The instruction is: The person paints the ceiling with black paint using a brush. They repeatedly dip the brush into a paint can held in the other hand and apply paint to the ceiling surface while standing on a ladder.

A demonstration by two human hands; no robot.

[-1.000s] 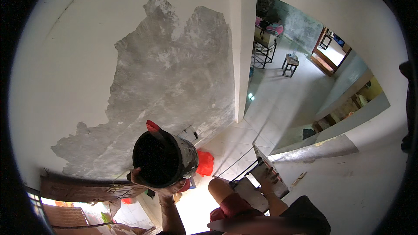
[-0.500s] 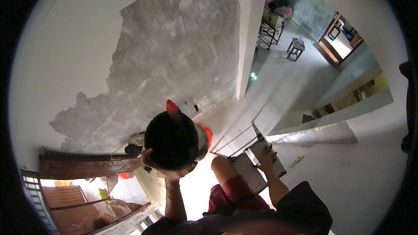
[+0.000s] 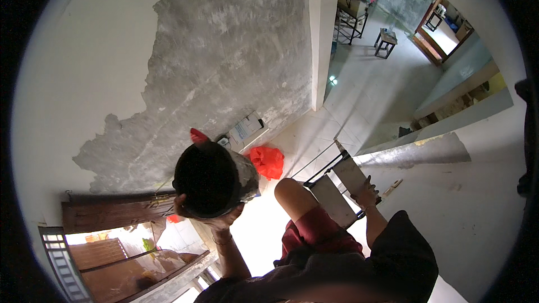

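My left hand is wrapped round the lower rim of a dark, plaster-smeared bucket, held up at the lower middle. A red object, possibly a handle, sticks up from the bucket's far rim. At the lower right my right hand is closed on the side of a metal folding stepladder with flat steps. My bent bare knee, below red shorts, is raised beside the ladder's steps. The bucket's inside is too dark to make out.
A wall with bare grey plaster rises beyond the bucket; a red plastic bag lies at its foot. At upper right, a doorway opens onto a tiled room with a stool and a bed. A wooden door is at lower left.
The surroundings have moved upward and slightly right in view. The bucket rose and moved right, then swung back left. My right hand and the ladder appear further right, and my knee higher.
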